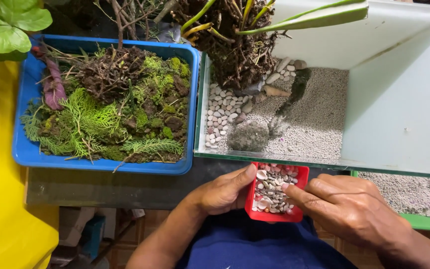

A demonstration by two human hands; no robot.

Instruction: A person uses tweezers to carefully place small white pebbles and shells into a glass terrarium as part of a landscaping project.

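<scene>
- The left hand (pixel 225 192) has its grip closed on the left wall of a small red tray (pixel 273 215), thumb laid along the tray's upper left corner and the other fingers curled beneath, out of sight.
- The right hand (pixel 349 206) meets the red tray from the right; its forefinger lies stretched over the small stones and shells (pixel 270 189) inside. Whether it pinches one of them cannot be told.
- The red tray sits just in front of the glass tank (pixel 399 114), its far edge touching or tucked under the tank's near glass rim.
- Inside the tank, beyond the red tray, lie pale gravel (pixel 319 119), a patch of white pebbles (pixel 225 112), a grey rock (pixel 248 136) and a rooted plant clump (pixel 237 50) at the back left.
- The tank's right half, up to the white walls, is bare gravel: the widest open room.
- Left of the red tray, a blue tub (pixel 28 124) of moss, fern sprigs and twigs stands almost against the tank's left wall, with only a thin gap.
- Between the blue tub's near edge and the left hand runs a strip of dark worktop (pixel 110 187).
- Right of the red tray, a green-rimmed tray (pixel 426 222) holds more grey gravel.
</scene>
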